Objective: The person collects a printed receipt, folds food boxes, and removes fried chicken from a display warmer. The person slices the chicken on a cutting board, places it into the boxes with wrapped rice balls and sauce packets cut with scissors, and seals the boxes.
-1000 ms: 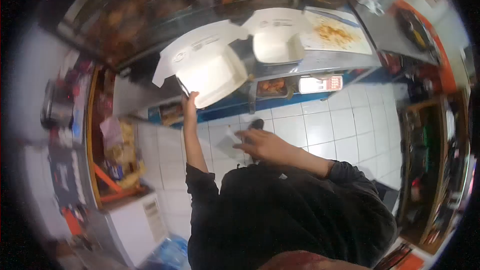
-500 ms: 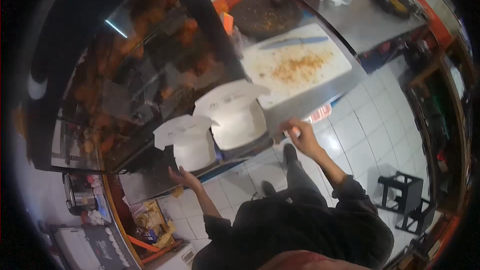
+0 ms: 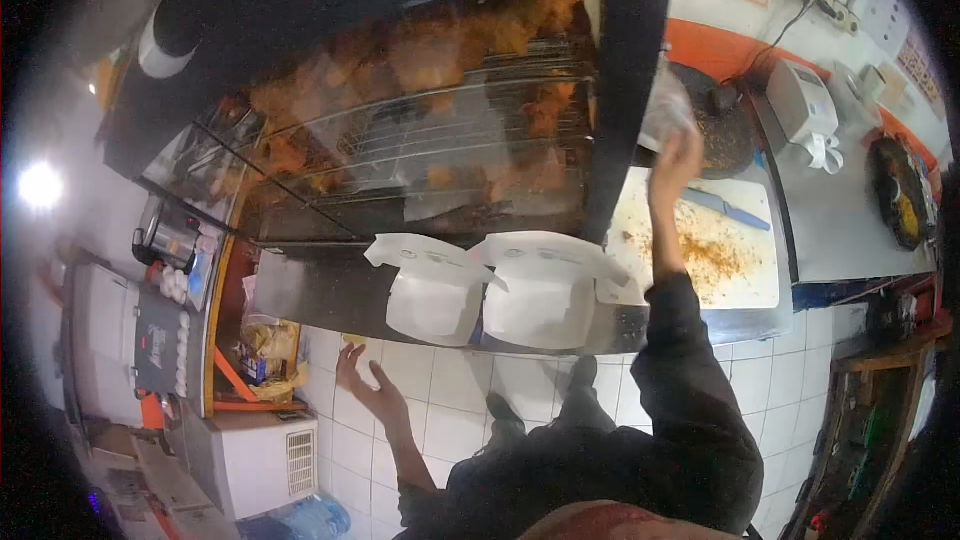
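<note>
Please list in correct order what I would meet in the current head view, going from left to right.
Metal pot, blue water jug, left open box, right open box, white cutting board, small white machine, dark oval object.

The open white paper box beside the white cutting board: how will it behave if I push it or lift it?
The open white paper box looks thin-walled and empty, so it is probably light and may slide easily on the smooth grey metal counter. Its thin white flap seems floppy; a grip there might bend it and tip the box.
</note>
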Demonstrator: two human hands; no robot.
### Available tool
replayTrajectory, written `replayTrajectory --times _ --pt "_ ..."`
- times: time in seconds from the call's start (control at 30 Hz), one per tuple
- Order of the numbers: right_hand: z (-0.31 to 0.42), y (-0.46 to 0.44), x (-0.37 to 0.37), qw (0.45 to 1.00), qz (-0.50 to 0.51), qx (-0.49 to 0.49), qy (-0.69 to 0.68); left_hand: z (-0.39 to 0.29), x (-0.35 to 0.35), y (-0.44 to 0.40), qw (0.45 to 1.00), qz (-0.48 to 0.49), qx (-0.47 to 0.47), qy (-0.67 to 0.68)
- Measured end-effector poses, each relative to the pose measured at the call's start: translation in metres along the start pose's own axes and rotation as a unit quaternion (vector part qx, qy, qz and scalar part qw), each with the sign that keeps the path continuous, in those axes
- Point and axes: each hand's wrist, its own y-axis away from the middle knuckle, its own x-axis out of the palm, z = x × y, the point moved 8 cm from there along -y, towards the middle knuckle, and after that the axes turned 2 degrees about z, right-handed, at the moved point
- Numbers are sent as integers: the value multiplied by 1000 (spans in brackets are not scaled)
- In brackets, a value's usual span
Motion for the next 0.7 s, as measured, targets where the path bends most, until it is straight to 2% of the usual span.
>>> replayTrajectory --times 0.07,0.13,0.2,0.23,0.27,0.3,0.37,0.4,0.43,0.47,0.53,0.57,0.6,0.63,0.67,0.7 --pt "105 1 -69 996 -51 -64 -20 -3 -16 -2 999 -18 24 -43" --pt "154 36 -102 991 -29 -71 -108 -9 -17 -5 996 30 27 75" --pt "227 88 -119 977 72 -192 -56 -49 -24 -14 983 33 44 177" --pt "261 117 -117 953 158 -239 -97 -71 -31 -14 975 59 96 194" --pt "294 150 -113 915 239 -288 -150 -90 -46 -14 965 72 177 182" --pt "319 180 -106 878 316 -299 -200 -109 -62 -11 947 84 258 173" --pt "370 234 -96 801 420 -310 -294 -115 -97 -11 939 102 328 31" --pt "393 257 -92 770 450 -305 -332 -102 -116 -16 944 108 311 -27" --pt "414 278 -87 759 450 -311 -353 -72 -130 -17 956 101 273 -28" --pt "436 295 -77 721 492 -284 -398 -38 -140 -14 966 97 239 -24" --pt "474 341 -58 676 562 -257 -401 24 -165 -5 980 34 184 -71" --pt "493 360 -43 662 562 -265 -419 52 -177 -9 985 5 151 -85" --pt "506 396 -26 633 612 -299 -368 75 -186 -7 985 -7 143 -97" --pt "518 430 -14 602 658 -330 -309 106 -194 -5 992 -5 78 -98" --pt "536 450 -10 595 660 -334 -315 136 -201 -5 995 -2 13 -95" --pt "557 463 -5 632 622 -347 -305 155 -213 -8 998 -23 10 -62"
